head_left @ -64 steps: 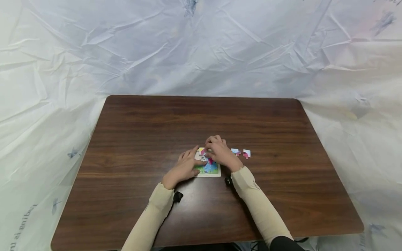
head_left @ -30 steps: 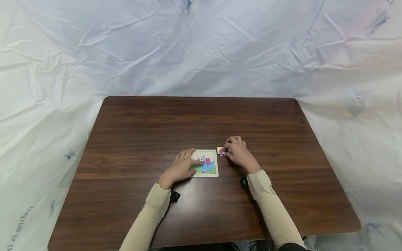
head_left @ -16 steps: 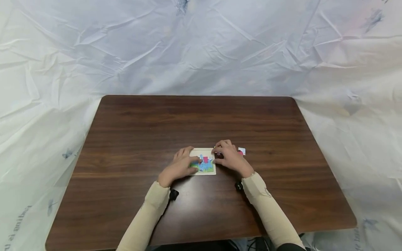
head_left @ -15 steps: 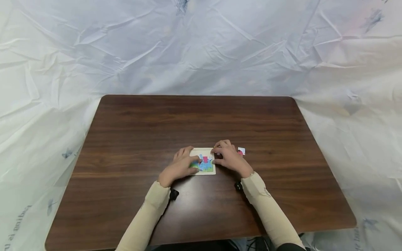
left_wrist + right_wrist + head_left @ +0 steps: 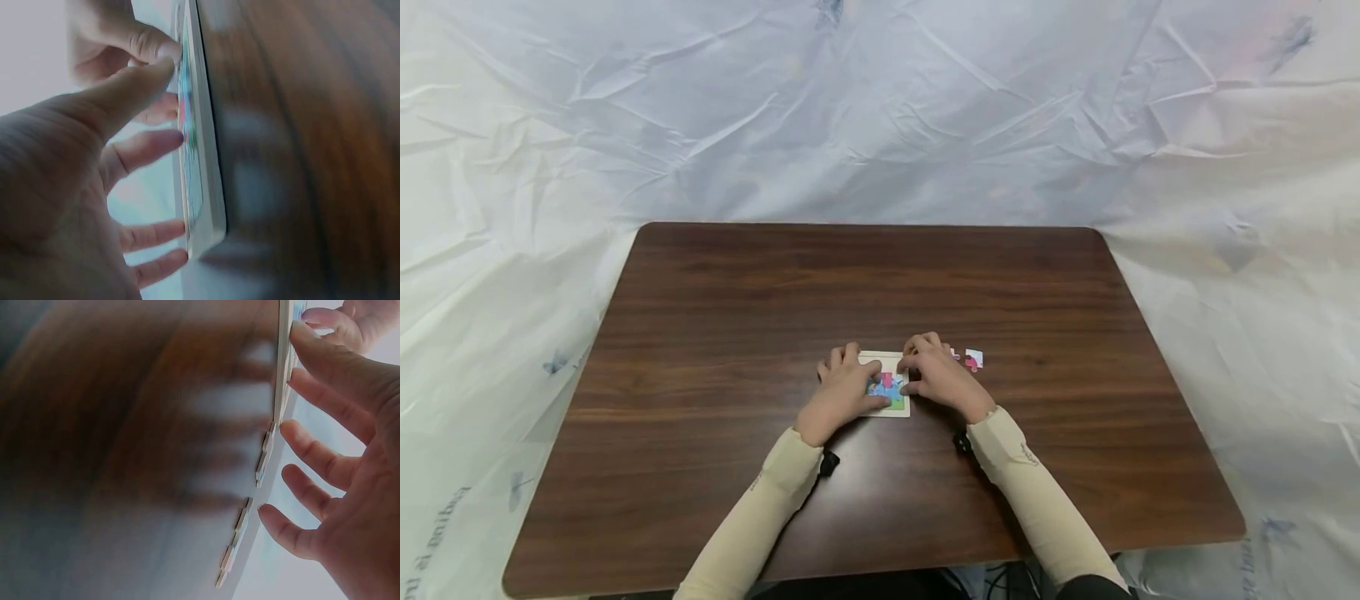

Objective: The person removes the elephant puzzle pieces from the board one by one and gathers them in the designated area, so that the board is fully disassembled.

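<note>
A small puzzle board (image 5: 897, 413) with a pale wooden frame lies on the table, with blue, pink and green picture pieces in its lower part. My left hand (image 5: 841, 393) lies over its left side; in the left wrist view, extended fingertips touch the top of the board (image 5: 211, 225). My right hand (image 5: 946, 377) is at the right edge. In the right wrist view its thumb and index finger touch the frame (image 5: 283, 369), while the other fingers spread loosely above the table. Neither hand grips a piece. The hands hide parts of the board.
A loose pink-and-white puzzle piece (image 5: 973, 359) lies right of the right hand, with another piece beside it partly hidden by that hand. The brown table (image 5: 737, 292) has white sheeting (image 5: 880, 117) behind it.
The right hand reached to the loose pieces at right, then came back to the board's right edge. A yellow-and-pink piece left the board's top. The left hand shifted slightly right over the board.
</note>
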A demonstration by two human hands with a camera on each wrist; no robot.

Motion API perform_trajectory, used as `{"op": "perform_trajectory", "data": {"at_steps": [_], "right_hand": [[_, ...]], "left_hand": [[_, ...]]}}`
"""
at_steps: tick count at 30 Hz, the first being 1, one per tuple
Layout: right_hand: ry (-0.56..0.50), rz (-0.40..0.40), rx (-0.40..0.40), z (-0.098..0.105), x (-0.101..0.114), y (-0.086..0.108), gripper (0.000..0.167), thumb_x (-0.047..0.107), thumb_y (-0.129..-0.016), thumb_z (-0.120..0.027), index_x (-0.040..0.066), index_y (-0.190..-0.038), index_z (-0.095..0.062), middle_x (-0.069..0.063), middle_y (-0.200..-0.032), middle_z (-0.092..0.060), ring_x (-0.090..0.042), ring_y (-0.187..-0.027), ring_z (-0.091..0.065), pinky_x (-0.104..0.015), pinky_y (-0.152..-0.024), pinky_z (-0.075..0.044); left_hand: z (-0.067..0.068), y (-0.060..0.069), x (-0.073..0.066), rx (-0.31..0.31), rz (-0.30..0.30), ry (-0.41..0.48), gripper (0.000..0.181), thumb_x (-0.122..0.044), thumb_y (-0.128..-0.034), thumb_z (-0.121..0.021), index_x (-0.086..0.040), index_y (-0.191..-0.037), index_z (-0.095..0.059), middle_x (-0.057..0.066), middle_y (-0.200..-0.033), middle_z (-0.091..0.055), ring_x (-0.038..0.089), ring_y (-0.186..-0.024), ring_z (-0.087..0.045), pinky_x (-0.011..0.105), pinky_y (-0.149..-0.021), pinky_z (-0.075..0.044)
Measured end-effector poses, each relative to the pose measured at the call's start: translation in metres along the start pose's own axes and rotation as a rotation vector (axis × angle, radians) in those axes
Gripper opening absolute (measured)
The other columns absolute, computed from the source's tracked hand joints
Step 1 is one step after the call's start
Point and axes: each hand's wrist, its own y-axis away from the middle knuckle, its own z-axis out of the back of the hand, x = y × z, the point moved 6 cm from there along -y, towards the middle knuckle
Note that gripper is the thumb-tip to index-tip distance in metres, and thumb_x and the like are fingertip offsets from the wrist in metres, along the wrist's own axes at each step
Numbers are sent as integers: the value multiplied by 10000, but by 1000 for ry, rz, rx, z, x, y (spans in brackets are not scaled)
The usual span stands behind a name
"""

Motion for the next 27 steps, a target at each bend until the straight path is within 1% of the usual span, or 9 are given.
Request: {"op": "perform_trajectory", "data": {"at_steps": [4, 8, 13, 17, 20, 22, 24, 27], "right_hand": [[-29, -26, 13, 0, 1, 2, 217, 228, -820, -863, 119, -977, -759, -64, -1153, -563, -321, -1169, -423, -501, -900, -376], [-45, -44, 14, 2, 2, 2, 208, 204, -828, -859, 103, -968, -742, -72, -1159, -564, -328, -1184, -426, -513, -931, -376], [-74, -63, 13, 1, 2, 5, 196, 187, -837, -851, 95, -927, -704, -80, -1174, -572, -324, -1210, -425, -537, -964, -375], [-97, -49, -18, 3, 3, 5, 178, 156, -857, -830, 107, -868, -660, -74, -1149, -585, -308, -1183, -439, -532, -946, -376], [-149, -35, -47, 4, 2, 5, 155, 105, -902, -775, 122, -827, -640, -75, -1125, -601, -308, -1156, -463, -522, -957, -390], [-205, -34, -60, 3, 1, 6, 166, 71, -928, -734, 127, -807, -635, -77, -1110, -613, -309, -1142, -476, -512, -975, -400], [-264, -35, -64, 4, 1, 6, 179, 49, -942, -707, 125, -797, -635, -79, -1103, -619, -310, -1134, -482, -507, -986, -406], [-321, -39, -69, 5, 3, 9, 166, 47, -947, -693, 112, -805, -640, -83, -1107, -624, -314, -1129, -483, -528, -990, -387]], "left_hand": [[-3, -1, -4, -14, 14, -37, 372, -467, -816, -834, -184, -882, -603, 215, -1266, -450, 511, -1216, -392, 700, -833, -362], [-4, -2, -5, -6, 47, -54, 360, -462, -809, -843, -199, -877, -608, 206, -1278, -446, 499, -1217, -391, 682, -838, -367], [-5, -2, -6, 10, 81, -54, 358, -446, -803, -854, -192, -845, -604, 193, -1269, -441, 480, -1192, -393, 663, -839, -360], [-6, -2, -6, 5, 89, -37, 362, -439, -800, -860, -185, -824, -602, 191, -1277, -436, 470, -1179, -394, 681, -847, -346], [-6, -3, -5, 3, 88, -30, 358, -438, -800, -860, -188, -826, -604, 194, -1292, -434, 474, -1191, -387, 705, -861, -334], [-6, -3, -5, 6, 86, -25, 355, -435, -801, -860, -190, -829, -604, 194, -1294, -432, 474, -1196, -383, 716, -871, -327], [-5, -2, -5, 9, 86, -22, 355, -432, -797, -864, -189, -831, -607, 192, -1289, -433, 471, -1191, -386, 718, -874, -328], [-4, 0, -5, 8, 90, -11, 360, -423, -789, -872, -186, -824, -604, 194, -1303, -432, 471, -1197, -385, 716, -879, -329]]}}
